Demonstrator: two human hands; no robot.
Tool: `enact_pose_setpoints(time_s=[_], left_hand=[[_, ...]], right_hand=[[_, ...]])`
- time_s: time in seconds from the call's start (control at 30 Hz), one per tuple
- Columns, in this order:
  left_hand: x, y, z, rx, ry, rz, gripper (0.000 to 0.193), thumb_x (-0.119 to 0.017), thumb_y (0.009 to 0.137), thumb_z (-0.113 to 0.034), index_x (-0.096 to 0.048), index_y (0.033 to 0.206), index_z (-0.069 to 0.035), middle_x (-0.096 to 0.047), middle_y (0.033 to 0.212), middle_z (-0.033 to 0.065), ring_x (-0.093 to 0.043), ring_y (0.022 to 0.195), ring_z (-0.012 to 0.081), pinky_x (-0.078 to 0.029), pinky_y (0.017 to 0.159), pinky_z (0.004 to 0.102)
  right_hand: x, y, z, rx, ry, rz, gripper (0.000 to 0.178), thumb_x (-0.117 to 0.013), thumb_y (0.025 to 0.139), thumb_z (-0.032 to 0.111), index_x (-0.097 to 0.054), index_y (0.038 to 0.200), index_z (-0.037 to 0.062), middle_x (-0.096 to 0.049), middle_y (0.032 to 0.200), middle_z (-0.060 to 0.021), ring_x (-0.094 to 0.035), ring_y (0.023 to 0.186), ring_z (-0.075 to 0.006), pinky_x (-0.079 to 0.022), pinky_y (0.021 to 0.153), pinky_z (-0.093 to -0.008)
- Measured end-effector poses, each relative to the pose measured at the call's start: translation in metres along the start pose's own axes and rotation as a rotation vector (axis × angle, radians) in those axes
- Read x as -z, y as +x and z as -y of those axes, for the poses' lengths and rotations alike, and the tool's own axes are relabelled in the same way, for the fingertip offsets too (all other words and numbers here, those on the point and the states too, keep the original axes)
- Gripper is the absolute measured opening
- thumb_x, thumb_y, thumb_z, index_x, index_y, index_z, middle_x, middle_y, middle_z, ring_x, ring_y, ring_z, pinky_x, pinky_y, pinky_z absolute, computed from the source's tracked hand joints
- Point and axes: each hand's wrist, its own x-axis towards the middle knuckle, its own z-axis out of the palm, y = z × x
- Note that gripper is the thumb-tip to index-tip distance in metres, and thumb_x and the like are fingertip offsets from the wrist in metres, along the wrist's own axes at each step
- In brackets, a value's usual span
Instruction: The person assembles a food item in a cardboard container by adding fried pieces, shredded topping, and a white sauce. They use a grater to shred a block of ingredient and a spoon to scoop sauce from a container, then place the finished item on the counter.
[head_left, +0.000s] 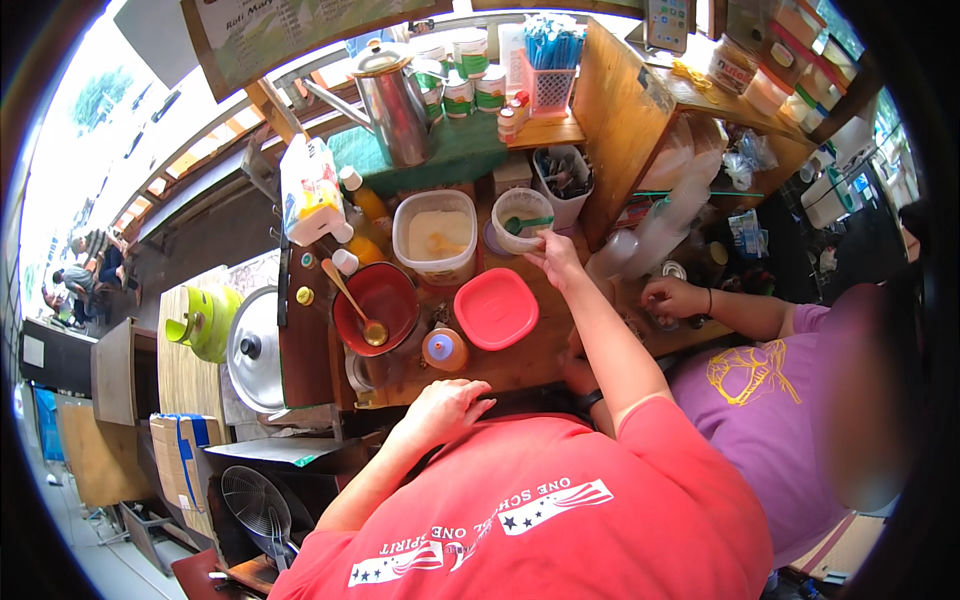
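Observation:
My right hand (556,262) reaches forward to a small white plastic tub (508,238) and grips its near right side. A green scoop (528,224) lies inside, its handle at the rim close to my fingers. Left of this tub stands a larger clear container (436,270) of pale powder, with a yellowish scoop (440,243) in it. Its likely lid, a red square one (496,308), rests flat on the wooden counter. Low in front of my body, my left hand (450,410) is loosely curled, with nothing visible in it, nearest a squeeze bottle (444,349) with a lilac top.
A red bowl (360,330) with a ladle (356,305) sits left of the lid. Yellow bottles (368,200), a tall metal pot (393,110) and stacked cans (458,92) stand behind. A co-worker's hand (675,299) works close on the right, beside plastic cups (650,240).

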Motion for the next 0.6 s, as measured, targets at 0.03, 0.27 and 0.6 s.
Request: enact_pose_setpoints(time_s=[0.03, 0.27, 0.6], left_hand=[[0.000, -0.003, 0.001, 0.010, -0.008, 0.005, 0.031, -0.069, 0.097, -0.028, -0.072, 0.113, -0.002, -0.075, 0.103, 0.0190, -0.072, 0.095, 0.0379, -0.058, 0.083, 0.0450], [-0.001, -0.020, 0.005, 0.088, -0.062, 0.065, 0.033, -0.068, 0.098, -0.030, -0.072, 0.114, -0.002, -0.075, 0.105, 0.0197, -0.072, 0.097, 0.0385, -0.058, 0.085, 0.0468], [0.005, -0.028, -0.001, 0.115, -0.201, 0.303, 0.041, -0.072, 0.096, -0.036, -0.072, 0.121, -0.003, -0.075, 0.100, 0.0205, -0.073, 0.090, 0.0375, -0.058, 0.081, 0.0455]], right_hand=[[-0.003, 0.012, -0.008, -0.017, -0.029, -0.010, 0.036, -0.058, 0.102, 0.021, -0.059, 0.128, -0.0029, -0.063, 0.118, -0.0144, -0.064, 0.112, -0.0301, -0.057, 0.097, -0.0474], [-0.015, 0.068, -0.042, -0.146, -0.305, 0.014, 0.048, -0.062, 0.101, 0.025, -0.049, 0.140, 0.0001, -0.050, 0.136, -0.0174, -0.055, 0.120, -0.0427, -0.053, 0.100, -0.0587], [-0.021, -0.131, 0.068, 0.024, -0.352, 0.384, 0.050, -0.067, 0.100, 0.028, -0.061, 0.139, -0.0016, -0.062, 0.142, -0.0152, -0.062, 0.124, -0.0258, -0.051, 0.103, -0.0379]])
